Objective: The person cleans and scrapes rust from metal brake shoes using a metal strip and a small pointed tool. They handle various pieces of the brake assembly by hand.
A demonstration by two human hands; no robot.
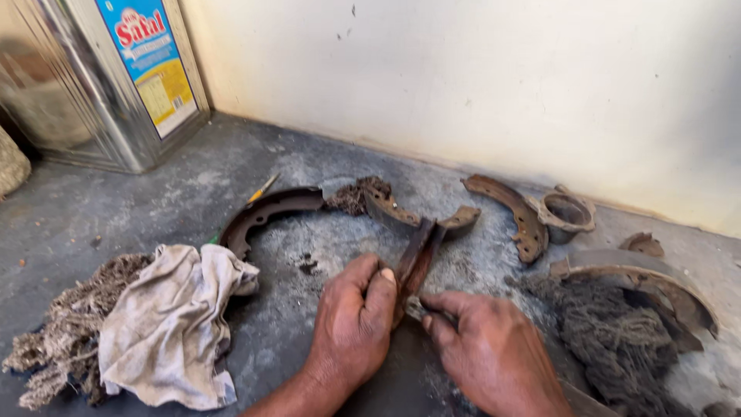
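Rusty brake shoe [417,259] in left hand [351,324]

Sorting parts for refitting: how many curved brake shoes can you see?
5, maybe more hidden: one in the left hand, one by the rag, one behind the hands, one near the ring, one far right.

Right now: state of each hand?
Left hand: closed, fingers gripping the rusty brake shoe, held on edge above the grey floor.
Right hand: closed on a small tool pressed to the shoe; what kind of tool cannot be told.
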